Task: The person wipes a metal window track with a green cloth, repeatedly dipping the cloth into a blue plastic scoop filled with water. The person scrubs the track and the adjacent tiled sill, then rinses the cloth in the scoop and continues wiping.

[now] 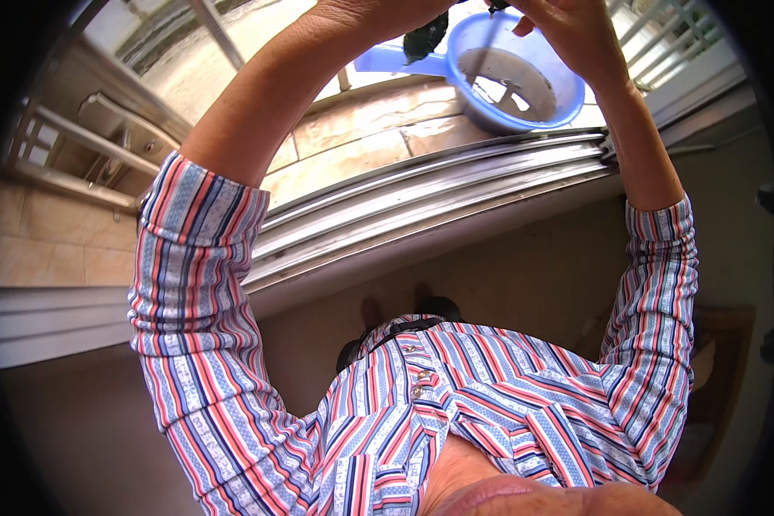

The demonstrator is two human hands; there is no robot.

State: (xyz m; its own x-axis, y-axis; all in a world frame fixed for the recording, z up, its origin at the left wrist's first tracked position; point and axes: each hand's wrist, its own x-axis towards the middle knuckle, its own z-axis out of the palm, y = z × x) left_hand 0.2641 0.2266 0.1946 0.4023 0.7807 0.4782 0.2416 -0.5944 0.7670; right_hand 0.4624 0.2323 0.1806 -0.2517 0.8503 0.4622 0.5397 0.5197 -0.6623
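Observation:
Both my hands are raised at the top edge, over a blue dipper (pixel 579 93) with murky water and dark bits in it. My left hand (pixel 383 12) is partly cut off by the frame. Below its fingers hangs a dark, crumpled piece (pixel 426 39); whether it is cloth or leaf I cannot tell. My right hand (pixel 568 30) has its fingers curled above the dipper's far side, close to another dark bit of what looks like the same piece. The upper ends of both grips are out of view. The dipper's handle points left.
The dipper stands on a wet tiled ledge (pixel 361 129) beyond a metal sliding-window track (pixel 439 181). Metal bars (pixel 103 146) line the left side, and white railings (pixel 671 39) the far right. A bright outdoor surface lies beyond the ledge.

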